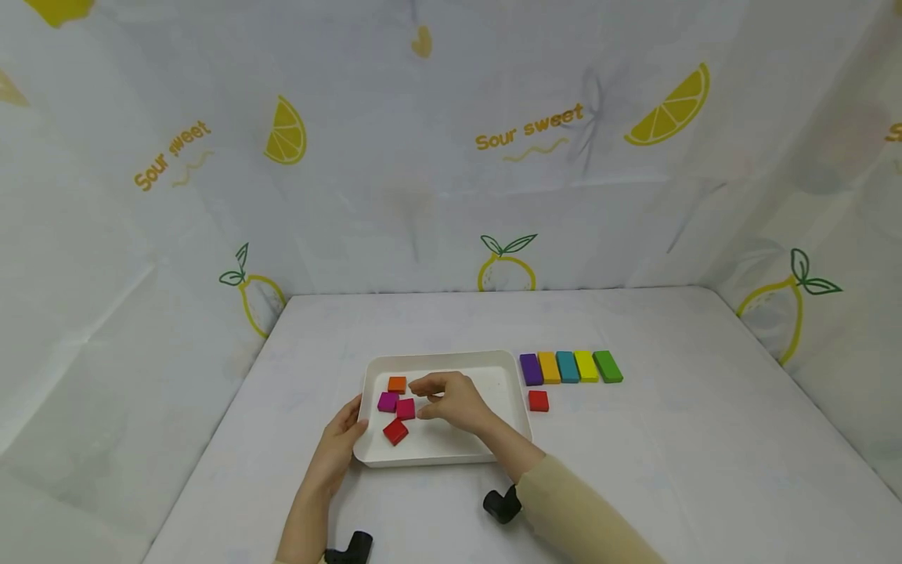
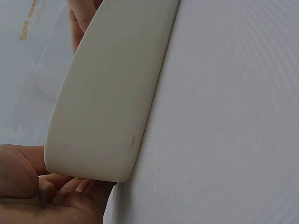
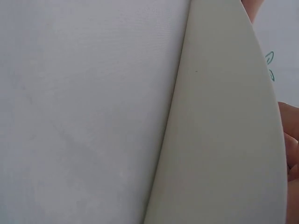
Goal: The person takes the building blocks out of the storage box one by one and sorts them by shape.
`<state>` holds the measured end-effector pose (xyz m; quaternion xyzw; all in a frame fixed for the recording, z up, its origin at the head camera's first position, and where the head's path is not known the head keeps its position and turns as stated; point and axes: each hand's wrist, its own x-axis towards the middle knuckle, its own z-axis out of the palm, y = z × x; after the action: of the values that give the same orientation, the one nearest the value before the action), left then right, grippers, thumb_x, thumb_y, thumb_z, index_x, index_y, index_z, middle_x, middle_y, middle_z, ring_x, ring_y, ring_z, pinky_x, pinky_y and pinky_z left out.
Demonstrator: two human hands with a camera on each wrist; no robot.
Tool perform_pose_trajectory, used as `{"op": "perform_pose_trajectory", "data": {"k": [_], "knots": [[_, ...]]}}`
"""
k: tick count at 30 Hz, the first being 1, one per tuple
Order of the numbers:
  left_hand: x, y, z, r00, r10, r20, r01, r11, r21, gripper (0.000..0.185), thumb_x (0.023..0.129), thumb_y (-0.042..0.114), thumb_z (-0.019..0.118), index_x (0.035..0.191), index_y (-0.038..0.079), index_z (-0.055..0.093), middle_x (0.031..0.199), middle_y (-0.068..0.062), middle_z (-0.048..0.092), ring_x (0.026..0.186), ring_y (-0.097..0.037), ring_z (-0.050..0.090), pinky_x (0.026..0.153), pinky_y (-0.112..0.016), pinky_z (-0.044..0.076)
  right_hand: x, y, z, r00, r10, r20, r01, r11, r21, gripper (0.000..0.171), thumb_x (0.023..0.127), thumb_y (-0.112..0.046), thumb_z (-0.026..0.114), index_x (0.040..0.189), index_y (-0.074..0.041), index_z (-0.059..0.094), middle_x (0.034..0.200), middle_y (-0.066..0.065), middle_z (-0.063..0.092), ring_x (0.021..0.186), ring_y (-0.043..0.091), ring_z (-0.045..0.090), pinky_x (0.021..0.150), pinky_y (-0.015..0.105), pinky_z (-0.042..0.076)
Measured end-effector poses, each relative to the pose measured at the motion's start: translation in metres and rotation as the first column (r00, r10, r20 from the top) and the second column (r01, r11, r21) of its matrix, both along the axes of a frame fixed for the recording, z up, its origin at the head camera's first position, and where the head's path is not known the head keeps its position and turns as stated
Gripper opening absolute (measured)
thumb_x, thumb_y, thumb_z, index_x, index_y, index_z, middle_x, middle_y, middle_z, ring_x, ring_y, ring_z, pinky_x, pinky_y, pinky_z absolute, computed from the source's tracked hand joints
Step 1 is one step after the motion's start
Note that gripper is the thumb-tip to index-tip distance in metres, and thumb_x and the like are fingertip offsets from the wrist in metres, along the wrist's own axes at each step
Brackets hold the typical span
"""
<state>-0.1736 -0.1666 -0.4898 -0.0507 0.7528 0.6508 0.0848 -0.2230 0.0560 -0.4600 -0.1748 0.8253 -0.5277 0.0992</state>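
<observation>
A white tray (image 1: pixel 451 461) lies on the table. Its left end is gripped by my left hand (image 1: pixel 338 446), thumb at the rim and fingers along the outer wall; the left wrist view shows that hand (image 2: pixel 51 191) at the tray's corner. Inside, toward the left, lie an orange block (image 1: pixel 397 385), a purple block (image 1: pixel 387 402), a pink block (image 1: pixel 405 409) and a red block (image 1: pixel 395 432). Over the tray, my right hand (image 1: pixel 451 401) holds its thumb and fingers apart just right of the pink block, with nothing visible between them. The tray wall mostly hides it in the right wrist view.
Right of the tray stands a row of longer blocks: purple (image 1: pixel 532 370), orange-yellow (image 1: pixel 549 367), blue (image 1: pixel 567 366), yellow (image 1: pixel 586 366) and green (image 1: pixel 607 366). A single red block (image 1: pixel 539 401) lies below the row. A lemon-printed sheet (image 1: pixel 395 196) hangs behind the table.
</observation>
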Motion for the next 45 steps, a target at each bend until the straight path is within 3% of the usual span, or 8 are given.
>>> {"op": "perform_pose_trajectory", "data": {"k": [11,23,45], "knots": [[-0.001,0.000,0.001,1.000,-0.007,-0.008,0.007,1.000,-0.004,0.056,0.103,0.007,0.040,0.156,0.001,0.022,0.162,-0.025,0.023,0.151,-0.041,0.026,0.120,-0.052,0.029,-0.008,-0.011,-0.009,1.000,-0.026,0.007,0.025,1.000,0.010,0.038,0.079,-0.001,0.076,0.117,-0.005,0.071,0.117,0.013,0.074,0.110,0.029,0.068,0.097,0.035,0.058],[-0.001,0.000,0.000,1.000,-0.016,-0.017,0.016,1.000,-0.004,0.056,0.103,0.005,0.040,0.155,-0.001,0.022,0.162,-0.026,0.024,0.151,-0.041,0.026,0.120,-0.053,0.029,-0.008,-0.020,-0.013,0.999,-0.037,0.008,0.037,0.999,0.035,0.040,0.079,0.002,0.076,0.118,-0.005,0.071,0.118,0.011,0.074,0.113,0.027,0.067,0.101,0.040,0.055],[-0.002,-0.001,0.000,1.000,-0.009,-0.019,0.009,1.000,-0.002,0.055,0.103,0.006,0.039,0.155,-0.001,0.023,0.162,-0.026,0.024,0.151,-0.041,0.025,0.121,-0.053,0.027,-0.010,-0.022,-0.020,1.000,-0.031,0.001,0.031,0.998,0.063,0.039,0.077,0.007,0.074,0.114,-0.006,0.073,0.114,0.008,0.074,0.107,0.023,0.067,0.096,0.036,0.058]]}}
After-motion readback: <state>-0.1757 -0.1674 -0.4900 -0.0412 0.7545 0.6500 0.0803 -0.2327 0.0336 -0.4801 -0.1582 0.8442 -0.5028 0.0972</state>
